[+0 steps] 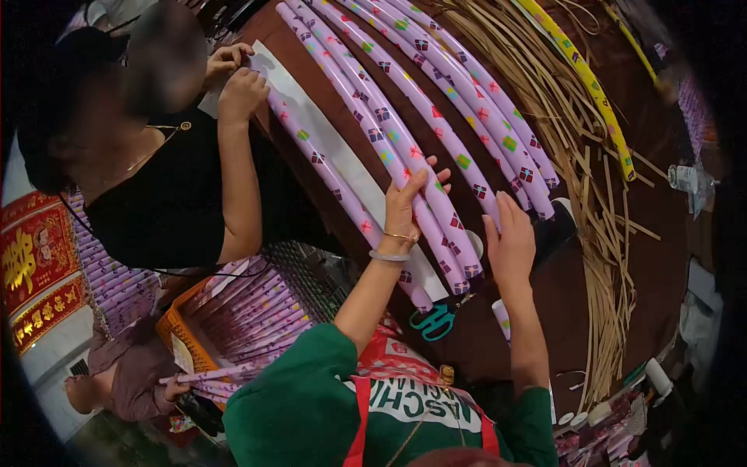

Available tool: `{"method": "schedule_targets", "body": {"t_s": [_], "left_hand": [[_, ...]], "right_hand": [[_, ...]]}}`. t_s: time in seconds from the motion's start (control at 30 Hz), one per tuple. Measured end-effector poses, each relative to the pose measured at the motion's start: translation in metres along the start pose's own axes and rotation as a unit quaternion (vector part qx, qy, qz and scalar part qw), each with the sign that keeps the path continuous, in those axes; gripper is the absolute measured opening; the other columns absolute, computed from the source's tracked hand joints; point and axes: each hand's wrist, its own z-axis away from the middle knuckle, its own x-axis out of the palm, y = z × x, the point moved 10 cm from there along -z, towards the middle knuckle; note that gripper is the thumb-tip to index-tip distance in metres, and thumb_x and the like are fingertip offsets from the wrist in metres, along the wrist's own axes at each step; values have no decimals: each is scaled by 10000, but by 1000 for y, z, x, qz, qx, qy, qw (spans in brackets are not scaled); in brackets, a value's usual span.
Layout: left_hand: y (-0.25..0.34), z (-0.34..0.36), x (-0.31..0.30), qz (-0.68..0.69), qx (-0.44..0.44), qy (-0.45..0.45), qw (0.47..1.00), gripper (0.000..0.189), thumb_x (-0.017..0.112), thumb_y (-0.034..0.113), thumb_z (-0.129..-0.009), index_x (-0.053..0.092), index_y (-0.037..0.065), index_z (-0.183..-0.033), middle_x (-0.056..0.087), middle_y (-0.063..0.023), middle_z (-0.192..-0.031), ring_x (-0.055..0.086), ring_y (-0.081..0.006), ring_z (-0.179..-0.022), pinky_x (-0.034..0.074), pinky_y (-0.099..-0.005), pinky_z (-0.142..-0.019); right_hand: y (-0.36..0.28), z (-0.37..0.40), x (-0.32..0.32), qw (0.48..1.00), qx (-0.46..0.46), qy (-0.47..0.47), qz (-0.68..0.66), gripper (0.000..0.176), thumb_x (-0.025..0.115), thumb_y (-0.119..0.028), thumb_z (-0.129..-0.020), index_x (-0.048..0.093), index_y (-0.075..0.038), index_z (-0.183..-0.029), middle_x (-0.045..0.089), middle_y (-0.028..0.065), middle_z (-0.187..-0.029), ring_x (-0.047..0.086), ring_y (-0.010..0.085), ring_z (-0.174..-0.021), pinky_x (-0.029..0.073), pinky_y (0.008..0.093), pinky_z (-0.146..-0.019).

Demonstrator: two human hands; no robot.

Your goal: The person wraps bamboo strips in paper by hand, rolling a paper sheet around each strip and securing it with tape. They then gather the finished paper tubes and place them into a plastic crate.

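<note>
Long pink tubes with a gift-box print point(381, 117) lie side by side on the brown table point(646, 257). My left hand point(408, 198), with a bangle and a bracelet at the wrist, is wrapped round two of them near their lower ends. Just right of it, my right hand point(512, 237) has its fingers stretched out beside the lower end of another tube, and whether it touches that tube is unclear. Teal-handled scissors point(436, 321) lie below the tube ends. A short pink roll point(501, 317) sits under my right wrist.
Tan strips point(603, 296) and a yellow printed tube point(595, 86) lie on the right. At the left a person in black point(179, 202) holds the top of a tube beside white paper point(327, 124). An orange basket of tubes point(187, 331) and another person point(128, 373) are lower left.
</note>
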Motion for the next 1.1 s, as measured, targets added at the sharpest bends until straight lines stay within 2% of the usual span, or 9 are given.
{"method": "schedule_targets", "body": {"t_s": [0.17,0.27,0.43,0.53,0.63,0.77,0.83,0.87,1.1], "left_hand": [[2,-1,3,4,20,0,1000,466,604,169,-801,415,-28,-1178,545,-119,-1112,582,-206,-928,517,-352,-789],[-6,-8,-6,30,4,-7,1000,422,600,102,-794,419,-12,-1157,525,-114,-1115,517,-243,-1064,513,-394,-798],[-11,-4,-5,16,-36,-21,999,404,601,187,-796,486,-42,-1109,591,-113,-988,601,-197,-852,519,-321,-754],[-11,-4,-10,21,-36,-23,999,367,610,193,-789,512,-20,-1070,603,-96,-926,609,-190,-790,523,-314,-720],[-10,-4,-20,9,-31,9,999,355,645,204,-767,492,21,-1030,565,-67,-862,589,-187,-739,520,-324,-676],[-11,-4,-23,16,-46,20,999,354,657,178,-758,492,35,-1036,566,-63,-866,583,-179,-769,515,-316,-682],[-10,-8,-21,-12,-22,16,1000,365,680,128,-729,495,43,-1032,571,-59,-854,584,-179,-744,517,-324,-675],[-5,-6,-19,-8,-11,14,1000,365,680,128,-729,495,43,-1032,571,-59,-854,584,-179,-744,517,-324,-675],[22,40,22,-42,18,-47,998,368,684,53,-695,505,41,-1016,578,-40,-850,585,-159,-739,512,-313,-686]], "right_hand": [[4,1,28,997,1,-29,70,424,638,-107,-723,521,-73,-1129,550,63,-970,543,249,-849,443,345,-734],[0,3,13,998,30,-39,24,466,646,-64,-683,523,-88,-1131,528,77,-951,543,256,-841,443,350,-730],[-2,17,5,974,108,-86,-182,478,616,5,-672,503,-28,-1135,449,127,-984,519,270,-890,429,332,-759],[6,27,15,941,136,-118,-287,432,584,0,-718,492,5,-1141,450,120,-1033,477,222,-995,402,290,-821],[2,37,30,828,216,-193,-480,412,608,-63,-749,493,-1,-1139,449,113,-1131,455,190,-1061,381,293,-882],[-11,39,36,833,196,-229,-464,550,658,-87,-713,417,-13,-1202,423,129,-1155,465,233,-1065,394,309,-877],[-38,29,15,928,79,-223,-287,727,699,-74,-659,299,-14,-1264,365,132,-1218,427,248,-1099,407,317,-875],[-39,32,19,941,66,-205,-263,838,752,-112,-591,271,-20,-1271,347,165,-1217,406,302,-1115,411,349,-879],[-71,56,-38,966,19,-149,-213,837,749,-152,-615,268,-16,-1286,346,166,-1227,439,326,-1082,428,374,-842]]}}
